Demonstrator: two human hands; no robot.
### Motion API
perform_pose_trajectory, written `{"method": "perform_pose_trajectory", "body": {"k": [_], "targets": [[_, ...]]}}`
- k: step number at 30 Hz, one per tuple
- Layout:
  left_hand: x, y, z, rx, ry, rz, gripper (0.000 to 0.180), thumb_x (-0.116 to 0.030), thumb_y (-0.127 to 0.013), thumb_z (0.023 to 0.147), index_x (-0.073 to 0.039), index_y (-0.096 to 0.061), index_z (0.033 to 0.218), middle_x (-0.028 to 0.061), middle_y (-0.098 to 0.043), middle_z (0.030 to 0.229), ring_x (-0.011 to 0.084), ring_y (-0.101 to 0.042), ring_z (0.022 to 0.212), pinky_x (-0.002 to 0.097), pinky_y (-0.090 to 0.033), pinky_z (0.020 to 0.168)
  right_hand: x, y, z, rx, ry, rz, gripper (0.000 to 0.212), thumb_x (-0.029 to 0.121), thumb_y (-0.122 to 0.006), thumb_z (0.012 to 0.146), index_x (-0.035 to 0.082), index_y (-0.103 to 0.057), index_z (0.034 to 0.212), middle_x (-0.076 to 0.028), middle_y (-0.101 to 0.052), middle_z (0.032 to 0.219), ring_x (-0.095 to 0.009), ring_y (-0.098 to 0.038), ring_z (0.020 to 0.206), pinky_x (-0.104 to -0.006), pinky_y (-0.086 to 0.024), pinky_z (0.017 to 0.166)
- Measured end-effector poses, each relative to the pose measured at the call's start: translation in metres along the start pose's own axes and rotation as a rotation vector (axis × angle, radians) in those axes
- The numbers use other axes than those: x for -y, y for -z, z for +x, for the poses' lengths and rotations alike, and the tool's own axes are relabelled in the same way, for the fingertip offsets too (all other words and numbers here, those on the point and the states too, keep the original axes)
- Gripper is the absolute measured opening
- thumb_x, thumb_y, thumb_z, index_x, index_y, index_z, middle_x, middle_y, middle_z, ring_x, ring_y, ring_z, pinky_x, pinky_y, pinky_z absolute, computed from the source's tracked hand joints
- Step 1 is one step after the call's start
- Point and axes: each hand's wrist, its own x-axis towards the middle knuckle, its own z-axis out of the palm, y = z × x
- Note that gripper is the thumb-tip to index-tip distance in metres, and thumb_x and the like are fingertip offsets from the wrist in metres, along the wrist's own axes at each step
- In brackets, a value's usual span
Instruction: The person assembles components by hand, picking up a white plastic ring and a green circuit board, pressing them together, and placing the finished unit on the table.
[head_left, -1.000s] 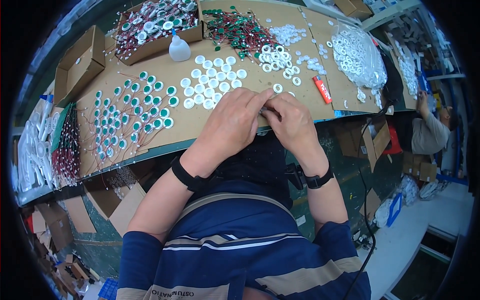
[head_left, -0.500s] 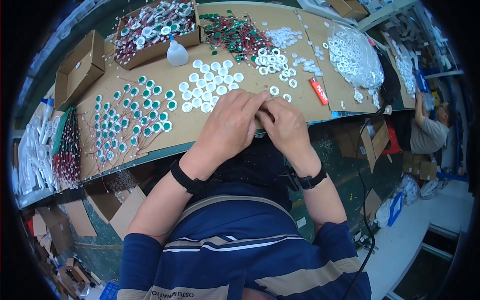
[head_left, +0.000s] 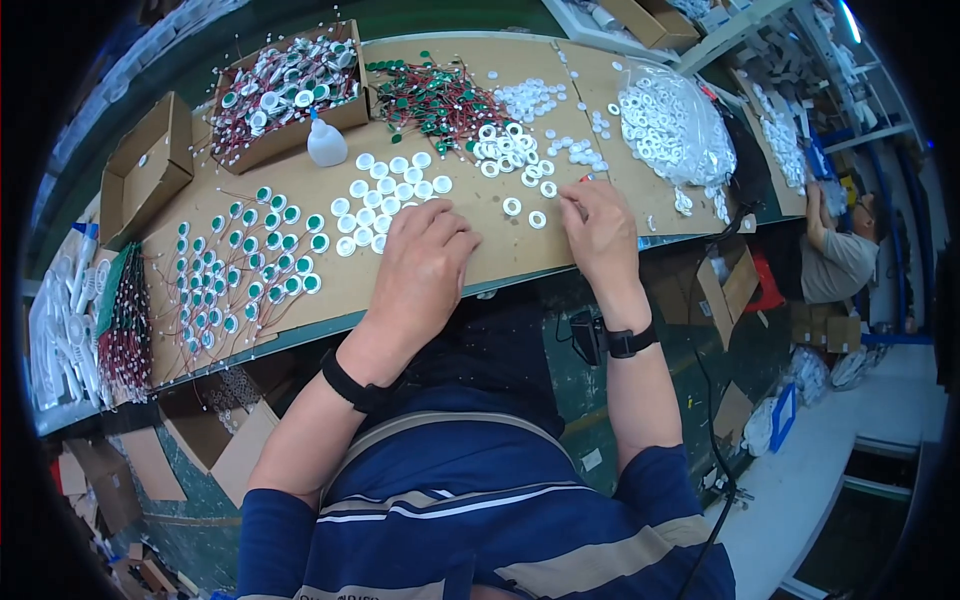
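My left hand (head_left: 425, 265) is palm down at the near right edge of a group of white round caps (head_left: 392, 188). Its fingers are bent together and their undersides are hidden. My right hand (head_left: 603, 230) is closed in a pinch over the table, right of two loose white rings (head_left: 512, 206); anything between thumb and finger cannot be made out. Behind that hand, a red tube is almost wholly covered. More white rings (head_left: 508, 147) lie in a heap farther back. Left of the caps spread several green-centred discs with red wires (head_left: 270, 240).
A carton of wired discs (head_left: 290, 90) and a white squeeze bottle (head_left: 327, 143) stand at the back. Nearby lie a green-and-red wire pile (head_left: 435, 105), small translucent pieces (head_left: 530, 98) and a bag of white rings (head_left: 675, 125). An open carton (head_left: 148, 165) sits far left. Another person (head_left: 840, 250) works at right.
My hands, together before, have come apart: the left moved left beside the white caps, the right moved right, now covering the red tube. The whole view has shifted slightly.
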Motion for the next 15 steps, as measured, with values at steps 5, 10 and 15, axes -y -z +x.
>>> {"method": "perform_pose_trajectory", "body": {"k": [5, 10, 15], "targets": [[-0.004, 0.002, 0.01, 0.007, 0.033, 0.111, 0.029, -0.001, -0.083, 0.092, -0.004, -0.084, 0.121, 0.0133, -0.078, 0.128, 0.0387, -0.069, 0.137, 0.0531, -0.052, 0.12, 0.012, -0.006, -0.01, 0.027, -0.017, 0.035, 0.017, 0.008, -0.083, 0.102, 0.002, -0.087, 0.117, -0.017, -0.083, 0.118, -0.04, -0.079, 0.115, -0.0489, -0.063, 0.102], [-0.022, -0.014, 0.025, 0.057, -0.026, -0.006, 0.042, -0.005, -0.085, 0.097, -0.003, -0.079, 0.139, 0.0163, -0.076, 0.145, 0.0403, -0.067, 0.145, 0.0534, -0.051, 0.124, 0.008, -0.015, -0.006, 0.028, 0.052, 0.076, 0.017, 0.007, -0.082, 0.101, 0.002, -0.087, 0.117, -0.018, -0.083, 0.119, -0.041, -0.078, 0.114, -0.0501, -0.062, 0.104], [-0.024, -0.03, 0.03, 0.161, -0.067, 0.018, 0.056, -0.012, -0.085, 0.1, -0.003, -0.071, 0.153, 0.0181, -0.069, 0.159, 0.04, -0.062, 0.153, 0.0532, -0.048, 0.129, -0.023, -0.01, 0.033, -0.064, 0.032, -0.046, 0.017, 0.006, -0.081, 0.101, 0.004, -0.088, 0.117, -0.018, -0.082, 0.121, -0.043, -0.076, 0.117, -0.0519, -0.062, 0.104]]}}
